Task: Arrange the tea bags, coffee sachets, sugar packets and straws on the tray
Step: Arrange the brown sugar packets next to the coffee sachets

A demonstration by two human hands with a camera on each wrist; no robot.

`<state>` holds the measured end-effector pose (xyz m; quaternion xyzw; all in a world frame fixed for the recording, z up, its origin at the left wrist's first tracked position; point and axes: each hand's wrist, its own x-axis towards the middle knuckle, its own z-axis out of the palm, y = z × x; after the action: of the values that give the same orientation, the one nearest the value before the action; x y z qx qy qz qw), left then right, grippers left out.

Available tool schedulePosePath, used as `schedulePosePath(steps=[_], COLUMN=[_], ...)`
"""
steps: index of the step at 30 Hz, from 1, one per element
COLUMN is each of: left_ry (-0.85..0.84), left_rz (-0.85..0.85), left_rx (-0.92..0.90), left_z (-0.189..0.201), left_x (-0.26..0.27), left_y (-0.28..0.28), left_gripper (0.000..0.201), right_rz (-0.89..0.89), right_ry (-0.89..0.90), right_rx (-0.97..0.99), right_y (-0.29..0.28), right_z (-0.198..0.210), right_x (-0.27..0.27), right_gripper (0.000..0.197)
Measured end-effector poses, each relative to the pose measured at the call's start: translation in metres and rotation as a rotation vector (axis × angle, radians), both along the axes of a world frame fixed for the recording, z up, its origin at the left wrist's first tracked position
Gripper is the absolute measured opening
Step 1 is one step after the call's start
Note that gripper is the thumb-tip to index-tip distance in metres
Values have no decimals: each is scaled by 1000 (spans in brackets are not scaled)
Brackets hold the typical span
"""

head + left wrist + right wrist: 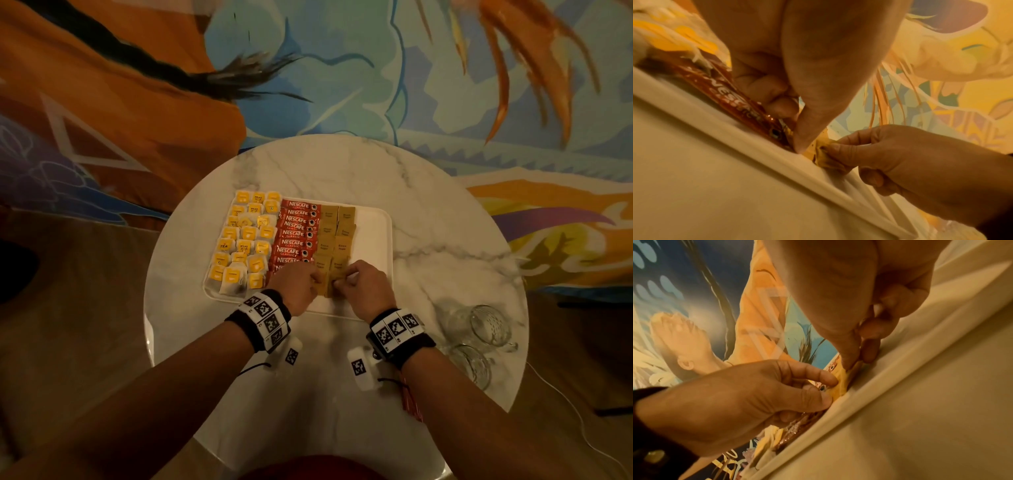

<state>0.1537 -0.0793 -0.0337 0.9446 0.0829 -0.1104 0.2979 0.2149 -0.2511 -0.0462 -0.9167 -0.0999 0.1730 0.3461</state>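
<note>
A white tray (371,236) on a round marble table (342,164) holds yellow tea bags (245,240) at its left, red coffee sachets (294,233) in the middle and two columns of brown sugar packets (337,236) beside them. Both hands meet at the near end of the sugar columns. My left hand (317,279) pinches a brown sugar packet (327,286) between thumb and forefinger, and my right hand (337,282) pinches it from the right. In the wrist views the left hand (797,141) and the right hand (857,363) both nip the packet (822,155) (842,382) just inside the tray rim (715,116). No straws show.
The right strip of the tray is bare. Two glass mugs (486,329) (472,365) lie near the table's right edge. Something red (411,401) peeks out under my right forearm. A painted wall rises behind the table.
</note>
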Motion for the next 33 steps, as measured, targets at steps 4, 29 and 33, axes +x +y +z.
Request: schedulePosePath(steps=[4,29,33], left_ry=[7,35,21], left_rz=[-29,70,58], left_rx=[7,-49,-55], left_z=[1,0,0], left_x=[1,0,-1], left_y=[-1,4,5], left_gripper=[23,35,36], right_rz=[-5,38,46], right_ry=[-14,85,109], right_rx=[-59,-31,-45], right_y=[2,23,27], right_z=[0,30,33], right_x=[-1,56,57], right_gripper=[27,49,50])
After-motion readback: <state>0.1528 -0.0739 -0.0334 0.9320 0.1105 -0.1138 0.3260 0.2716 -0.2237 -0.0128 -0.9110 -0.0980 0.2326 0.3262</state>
